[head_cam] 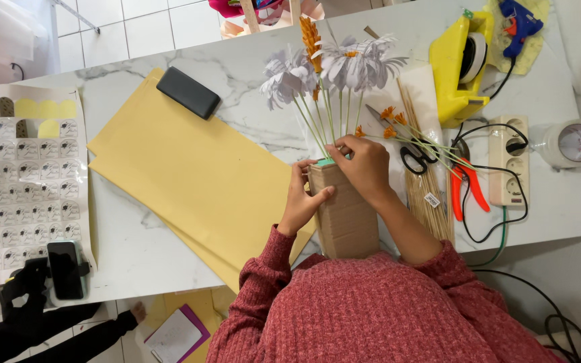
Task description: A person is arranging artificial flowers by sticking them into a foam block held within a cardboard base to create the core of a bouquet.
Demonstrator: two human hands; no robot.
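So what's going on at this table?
A person in a red knit sweater holds a tall cardboard box on a marble table. The left hand steadies its side; the right hand is at its top, among the stems of grey paper flowers. Yellow paper sheets and scissors lie nearby.

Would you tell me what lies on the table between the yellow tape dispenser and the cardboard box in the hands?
In the head view, scissors and loose orange-tipped stems lie between the yellow tape dispenser and the cardboard box.
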